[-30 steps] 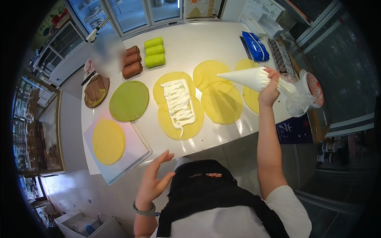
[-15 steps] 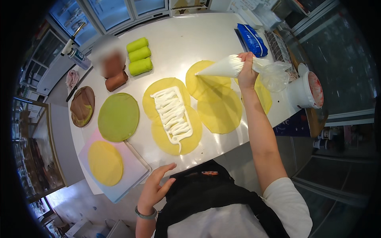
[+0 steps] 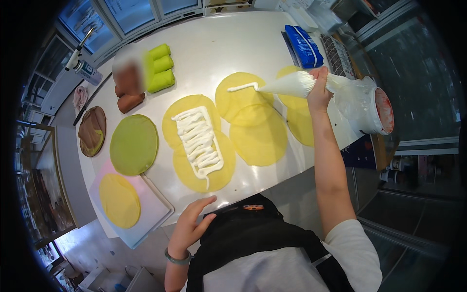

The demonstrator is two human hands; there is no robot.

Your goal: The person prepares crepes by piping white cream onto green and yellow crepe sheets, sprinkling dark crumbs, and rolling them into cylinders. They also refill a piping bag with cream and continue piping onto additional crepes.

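My right hand (image 3: 319,91) is closed around the gathered top of a white piping bag (image 3: 287,85). The bag's tip touches a line of white cream (image 3: 243,88) on the upper of two overlapping yellow crepes (image 3: 260,138). To their left, another overlapping yellow pair (image 3: 182,168) carries a zigzag block of white cream (image 3: 197,141). A third yellow pair (image 3: 299,124) lies partly behind the bag and my right forearm. My left hand (image 3: 192,221), holding nothing, hovers off the table's near edge with fingers apart.
On the left are a green crepe stack (image 3: 134,145), a yellow crepe (image 3: 119,200) on a pale sheet, and brown crepes (image 3: 92,131). Green rolls (image 3: 160,68) and brown rolls (image 3: 130,103) sit at the back. A blue packet (image 3: 304,46) and a white tub (image 3: 372,111) stand right.
The piping bag and my right hand have moved right, leaving a short cream line with a small bend on the middle crepes. My left hand has barely moved.
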